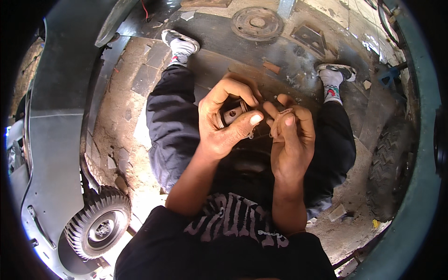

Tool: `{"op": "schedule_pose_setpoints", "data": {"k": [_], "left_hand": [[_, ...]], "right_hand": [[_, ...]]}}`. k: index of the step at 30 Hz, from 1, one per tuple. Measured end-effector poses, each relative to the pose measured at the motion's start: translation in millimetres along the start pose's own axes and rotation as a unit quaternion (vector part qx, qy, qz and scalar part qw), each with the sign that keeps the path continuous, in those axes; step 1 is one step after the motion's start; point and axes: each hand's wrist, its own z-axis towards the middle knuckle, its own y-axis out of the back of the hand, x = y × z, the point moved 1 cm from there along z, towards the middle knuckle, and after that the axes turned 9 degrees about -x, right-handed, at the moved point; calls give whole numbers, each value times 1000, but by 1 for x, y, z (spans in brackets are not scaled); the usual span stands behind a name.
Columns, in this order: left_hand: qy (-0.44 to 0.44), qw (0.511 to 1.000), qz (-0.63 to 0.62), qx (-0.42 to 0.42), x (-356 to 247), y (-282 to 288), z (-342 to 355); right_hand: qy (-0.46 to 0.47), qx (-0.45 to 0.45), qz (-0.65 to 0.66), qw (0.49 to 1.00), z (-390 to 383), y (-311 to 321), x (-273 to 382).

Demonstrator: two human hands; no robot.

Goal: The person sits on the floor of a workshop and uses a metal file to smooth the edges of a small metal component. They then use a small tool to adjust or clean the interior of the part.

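Observation:
My left hand (218,133) is closed round a small metal piston (232,114), its thumb along the near side and its fingers curled over the far side. A round hole shows in the piston's side, and grooved edges appear at both ends. Close by on the right, my right hand (293,142) has its thumb pressed to a bent finger. A small thing seems to be pinched there, but it is too small to name. Both hands are raised over my lap, between my spread knees, with a narrow gap between them.
A grey vehicle body (58,107) with a treaded wheel (100,228) stands on the left. On the floor ahead lie a rusty round metal plate (257,23), an angular metal bracket (309,39) and a reddish brick piece (271,67). A dark tyre (389,163) lies at the right.

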Motion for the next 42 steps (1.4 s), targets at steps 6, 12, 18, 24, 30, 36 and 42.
{"op": "schedule_pose_setpoints", "data": {"k": [6,12,18,24,30,36,42], "left_hand": [[72,995,3,67,-9,-5,9],[70,992,17,101,-17,-8,14],[106,993,-28,52,-17,-15,11],[96,991,14,91,-12,-8,10],[81,993,65,59,-15,-6,11],[102,993,43,32,-19,-7,11],[31,995,90,18,-13,-8,6]], "right_hand": [[11,75,53,996,9,-13,17],[58,65,23,996,16,-14,9],[33,71,29,997,17,-10,7],[12,33,-61,998,11,-9,14],[10,54,-61,997,11,14,13],[-19,17,-29,999,8,8,19],[-152,13,76,985,4,-2,15]]}}
